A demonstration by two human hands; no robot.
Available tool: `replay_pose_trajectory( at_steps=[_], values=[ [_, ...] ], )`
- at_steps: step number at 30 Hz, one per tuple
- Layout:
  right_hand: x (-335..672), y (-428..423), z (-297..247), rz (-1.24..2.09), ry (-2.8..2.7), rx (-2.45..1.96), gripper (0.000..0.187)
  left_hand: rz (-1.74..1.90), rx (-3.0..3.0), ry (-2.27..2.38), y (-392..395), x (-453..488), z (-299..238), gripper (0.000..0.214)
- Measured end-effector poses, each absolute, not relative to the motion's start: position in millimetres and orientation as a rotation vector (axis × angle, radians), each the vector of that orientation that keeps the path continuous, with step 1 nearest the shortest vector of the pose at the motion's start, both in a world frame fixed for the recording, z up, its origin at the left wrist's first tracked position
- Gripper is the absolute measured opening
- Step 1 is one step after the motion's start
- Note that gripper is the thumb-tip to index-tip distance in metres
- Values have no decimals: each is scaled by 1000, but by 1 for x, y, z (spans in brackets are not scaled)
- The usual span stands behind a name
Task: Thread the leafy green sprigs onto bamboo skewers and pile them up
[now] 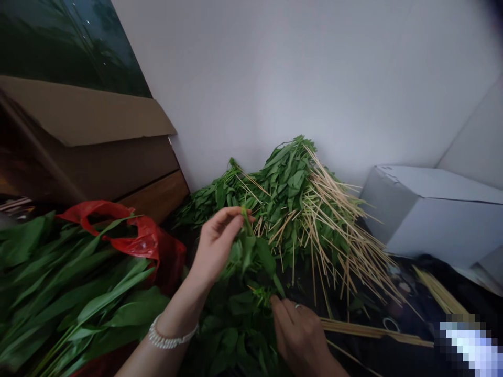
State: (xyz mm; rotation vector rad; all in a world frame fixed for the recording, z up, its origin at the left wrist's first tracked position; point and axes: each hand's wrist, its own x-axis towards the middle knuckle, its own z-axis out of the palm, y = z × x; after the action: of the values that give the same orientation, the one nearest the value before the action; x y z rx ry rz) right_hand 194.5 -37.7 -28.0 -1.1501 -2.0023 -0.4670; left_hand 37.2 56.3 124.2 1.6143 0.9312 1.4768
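My L hand, mid-frame, has a leafy sprig pinched by its top end btwn thumb & fingers; its leaves hang down ctr frame. My R hand, lower ctr, has fingers curled in close by the cut stem ends of a green leafy heap. Can't tell if R is gripping stems or just resting there, as the fingertips are hidden. A bunch of pale sticks runs out to the R from behind that hand; can't tell if I've got hold of it or it's just lying there.

Done, as far as I can judge: a big pile of leaf bunches w/ lots of thin sticks fanning out of it, ctr to R of ctr, up against the wall. Looks like a fair amt is through.

Left, I'd guess: the sprig in my L, the heap under my hands, plus plenty of loose long leaves lower L, next to a red plastic bag. Another stick bundle lies far lower R, near the white box, prob. spare. So maybe partway thru; can't give an exact count, bunches overlap too much.
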Motion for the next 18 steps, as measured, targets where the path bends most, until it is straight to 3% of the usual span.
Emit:
replay_pose_trajectory(
  at_steps=[4, 8, 13, 18],
  values=[
    [197, -37, -27, -468, -1993, -1162, 28, 1577, 1559, 1035, 56, 19, 117, 23],
    [199, -37, -28, -490, -1998, -1179, 28, 1198, 1858, 1227, 63, 15, 69, 14],
    [202, -34, -29, -462, -1972, -1276, 32, 966, 1223, 1080, 60, 28, 12, 32],
    [207, -31, -29, -386, -1967, -1452, 33, 933, 862, 918, 53, 27, -2, 37]
  ],
)
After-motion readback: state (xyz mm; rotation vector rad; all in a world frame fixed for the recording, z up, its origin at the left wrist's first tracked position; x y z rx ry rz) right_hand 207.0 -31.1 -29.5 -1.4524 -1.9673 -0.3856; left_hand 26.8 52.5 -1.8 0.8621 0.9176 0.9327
